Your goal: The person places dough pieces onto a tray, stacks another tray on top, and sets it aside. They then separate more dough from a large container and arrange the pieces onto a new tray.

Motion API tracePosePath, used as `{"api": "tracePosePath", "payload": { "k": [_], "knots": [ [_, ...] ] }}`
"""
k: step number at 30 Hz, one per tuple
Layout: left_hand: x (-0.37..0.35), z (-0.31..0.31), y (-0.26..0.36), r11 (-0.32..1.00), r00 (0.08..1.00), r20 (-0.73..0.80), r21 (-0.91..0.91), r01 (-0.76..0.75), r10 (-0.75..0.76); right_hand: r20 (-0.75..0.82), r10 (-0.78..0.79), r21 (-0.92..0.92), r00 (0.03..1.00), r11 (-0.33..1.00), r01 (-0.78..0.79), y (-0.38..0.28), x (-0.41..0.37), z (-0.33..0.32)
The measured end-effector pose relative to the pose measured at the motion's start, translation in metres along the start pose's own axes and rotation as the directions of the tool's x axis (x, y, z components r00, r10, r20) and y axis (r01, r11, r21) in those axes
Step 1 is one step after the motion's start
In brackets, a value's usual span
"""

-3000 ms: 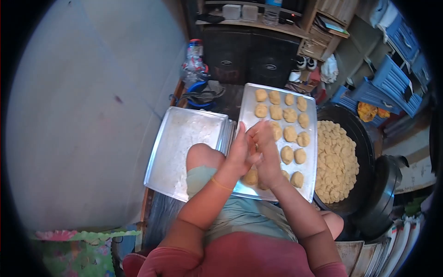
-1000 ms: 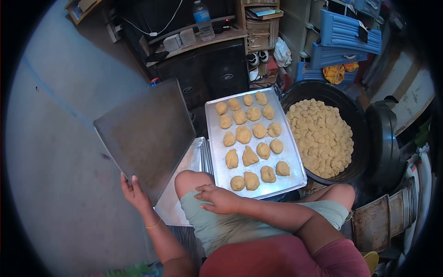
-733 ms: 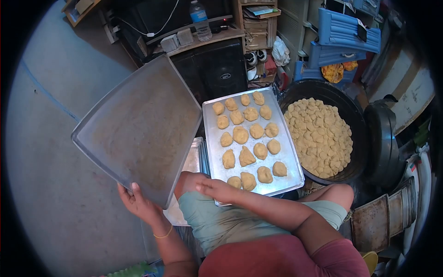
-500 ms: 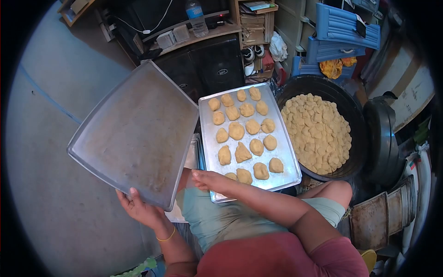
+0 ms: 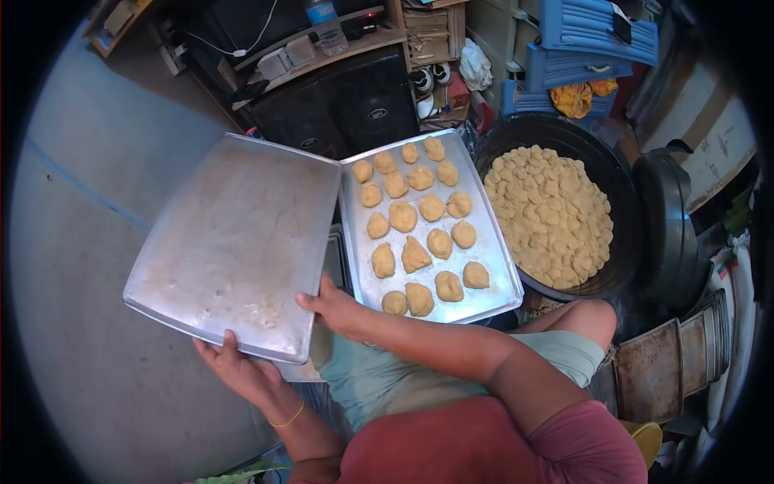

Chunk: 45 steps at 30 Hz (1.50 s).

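A bare metal baking tray [image 5: 234,234] is tilted up on the left side of the view, its surface stained and dull. My left hand [image 5: 238,371] grips its near edge, thumb on top and fingers underneath. At the tray's lower right edge, my right hand [image 5: 330,310] holds on with the thumb over the rim; its other fingers are partly hidden behind the tray. Close by on the right lies a second baking tray [image 5: 504,294], carrying rows of dough balls [image 5: 403,215]. Beneath the bare tray, the edges of further trays [image 5: 337,258] show in part.
A large black tub [image 5: 621,266] heaped with dough pieces [image 5: 548,218] stands right of the filled tray. Used trays [image 5: 649,375] lean at the lower right. A black cabinet [image 5: 347,113] and a shelf with a water bottle [image 5: 326,28] are ahead. Blue drawers [image 5: 576,68] stand at the back right.
My right hand has moved left and up from beside the tray to grip its right edge. The bare tray has turned slightly and its far corner has come lower.
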<state>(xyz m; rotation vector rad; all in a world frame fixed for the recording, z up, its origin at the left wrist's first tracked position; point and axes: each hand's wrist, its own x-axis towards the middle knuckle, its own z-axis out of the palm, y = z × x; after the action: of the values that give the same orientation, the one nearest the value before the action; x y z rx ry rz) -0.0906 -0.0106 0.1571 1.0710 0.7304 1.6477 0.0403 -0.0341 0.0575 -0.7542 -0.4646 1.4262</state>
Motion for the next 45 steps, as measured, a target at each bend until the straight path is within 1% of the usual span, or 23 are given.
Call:
{"api": "tracePosePath", "payload": {
  "k": [3,6,7,8,9,13,15,16,18,19,21,24,25,26,29,30,32,34,36,37,39,42,45],
  "knots": [
    [-0.008,0.001,-0.010,0.994,0.992,0.096,-0.062,0.087,-0.081,-0.028,-0.141,0.255,0.990,0.956,0.143,-0.018,-0.005,-0.009],
    [-0.015,-0.004,-0.025,0.972,0.966,0.196,-0.131,0.196,-0.168,-0.062,-0.291,0.193,0.955,0.935,0.298,-0.072,-0.026,-0.029],
    [-0.009,-0.013,-0.034,0.799,0.858,0.422,-0.386,0.462,-0.293,-0.039,-0.285,0.189,0.958,0.939,0.287,-0.082,-0.025,-0.051],
    [-0.003,-0.022,-0.044,0.494,0.699,0.647,-0.519,0.697,-0.305,-0.016,-0.278,0.187,0.961,0.943,0.275,-0.089,-0.027,-0.071],
    [0.005,-0.027,-0.057,0.504,0.613,0.756,-0.445,0.740,-0.231,-0.032,-0.292,0.172,0.956,0.940,0.293,-0.101,-0.042,-0.075],
    [0.026,-0.046,-0.092,0.362,0.629,0.643,-0.514,0.778,-0.438,-0.089,-0.315,0.024,0.945,0.948,0.318,-0.132,-0.092,-0.114],
    [0.029,-0.050,-0.106,0.465,0.435,0.656,-0.141,0.874,-0.617,-0.151,-0.306,-0.055,0.940,0.952,0.301,-0.137,-0.117,-0.137],
    [0.022,-0.049,-0.111,0.461,0.435,0.652,-0.145,0.875,-0.621,-0.162,-0.309,-0.102,0.937,0.950,0.295,-0.140,-0.129,-0.150],
    [0.002,-0.042,-0.122,0.666,0.455,0.504,0.405,0.627,-0.734,-0.244,-0.344,-0.176,0.907,0.935,0.307,-0.144,-0.151,-0.172],
    [-0.002,-0.041,-0.128,0.664,0.455,0.501,0.404,0.630,-0.736,-0.245,-0.340,-0.177,0.908,0.936,0.303,-0.148,-0.160,-0.182],
    [-0.011,-0.040,-0.140,0.455,0.030,0.535,0.687,0.566,-0.844,-0.378,-0.322,-0.425,0.868,0.893,0.147,-0.151,-0.176,-0.197],
    [-0.041,-0.021,-0.137,0.468,0.134,0.468,0.734,0.491,-0.874,-0.569,-0.319,-0.547,0.758,0.835,-0.060,-0.122,-0.174,-0.235],
    [-0.039,-0.018,-0.135,0.493,0.112,0.486,0.798,0.346,-0.867,-0.621,-0.347,-0.533,0.703,0.844,-0.054,-0.116,-0.172,-0.239],
    [-0.036,-0.017,-0.137,0.493,0.116,0.486,0.796,0.351,-0.866,-0.619,-0.345,-0.536,0.706,0.842,-0.058,-0.115,-0.173,-0.245],
    [-0.020,-0.020,-0.139,0.708,0.244,0.843,0.208,0.675,-0.479,-0.638,-0.258,-0.227,0.725,0.963,0.143,-0.139,-0.170,-0.226],
    [-0.019,-0.014,-0.140,0.707,0.248,0.838,0.209,0.675,-0.485,-0.636,-0.251,-0.223,0.729,0.965,0.137,-0.152,-0.169,-0.214],
    [-0.020,0.001,-0.141,0.686,0.577,0.504,0.044,0.726,-0.642,-0.571,-0.199,-0.110,0.796,0.980,0.167,-0.172,-0.166,-0.202],
    [-0.028,-0.009,-0.165,0.706,0.599,0.451,0.103,0.701,-0.661,-0.582,-0.229,-0.172,0.780,0.973,0.157,-0.179,-0.158,-0.204],
    [-0.057,-0.003,-0.174,0.791,0.641,0.576,0.607,0.080,-0.507,-0.523,-0.226,-0.122,0.822,0.974,0.190,-0.181,-0.150,-0.209],
    [-0.065,0.005,-0.167,0.792,0.638,0.579,0.605,0.079,-0.507,-0.525,-0.228,-0.122,0.820,0.974,0.193,-0.183,-0.148,-0.209],
    [-0.078,0.014,-0.152,0.737,0.478,0.792,0.572,-0.360,-0.381,-0.526,-0.240,-0.163,0.816,0.970,0.180,-0.185,-0.149,-0.209],
    [-0.083,0.014,-0.156,0.713,0.409,0.830,0.544,-0.442,-0.380,-0.557,-0.187,-0.128,0.809,0.982,0.138,-0.186,-0.150,-0.215],
    [-0.082,0.009,-0.165,0.691,0.445,0.808,0.573,-0.440,-0.386,-0.558,-0.169,-0.079,0.813,0.985,0.151,-0.186,-0.152,-0.215]
  ]
}}
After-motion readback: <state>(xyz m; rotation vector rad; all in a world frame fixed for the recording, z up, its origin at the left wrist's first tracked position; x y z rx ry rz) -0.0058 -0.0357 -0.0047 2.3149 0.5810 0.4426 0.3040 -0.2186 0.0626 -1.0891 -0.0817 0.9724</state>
